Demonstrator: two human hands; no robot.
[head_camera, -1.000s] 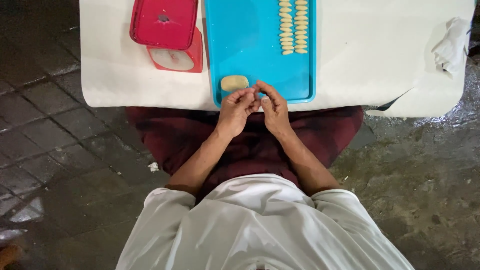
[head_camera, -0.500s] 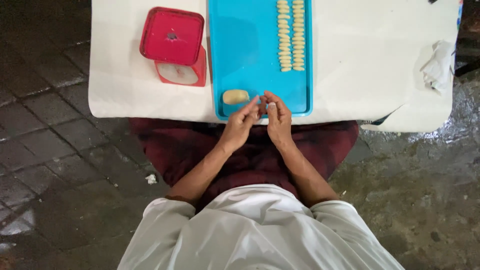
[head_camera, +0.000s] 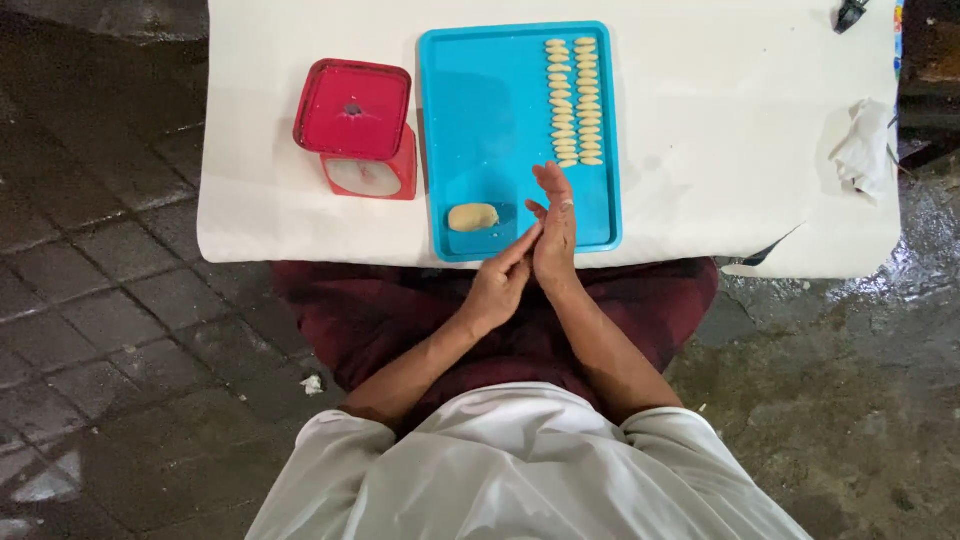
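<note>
Pressing flat together, left hand (head_camera: 500, 285) and right hand (head_camera: 553, 232) hover near-right of the dough lump (head_camera: 472, 216), grasping nothing visible.

Makeshift food-prep spot: kitchen scale (head_camera: 355, 130), dough tray (head_camera: 500, 120), wet paving (head_camera: 100, 300).

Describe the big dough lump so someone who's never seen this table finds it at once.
On the white table lies a blue tray, right of a red scale. The dough lump sits alone in the tray's near left corner, by the left hand. It is far larger than the small pieces rowed at the far right.
</note>
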